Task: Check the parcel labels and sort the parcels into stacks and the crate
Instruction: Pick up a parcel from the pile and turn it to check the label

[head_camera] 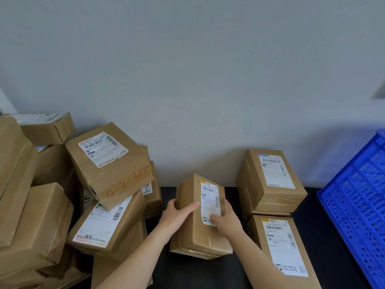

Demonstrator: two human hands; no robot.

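Note:
A brown cardboard parcel (198,228) with a white label (210,200) on top sits in the middle of the black table, resting on a flatter parcel below it. My left hand (177,215) grips its left side with the thumb across the top. My right hand (226,221) holds its right side, thumb lying on the label. A blue plastic crate (354,209) stands at the right edge. Two labelled parcels sit between: a stacked one at the back (270,180) and one nearer me (285,247).
A disorderly heap of brown parcels fills the left, topped by a tilted box (108,161) with red writing "4-2-3520". A grey wall (187,80) runs behind the table. A strip of black tabletop (198,274) shows in front of the held parcel.

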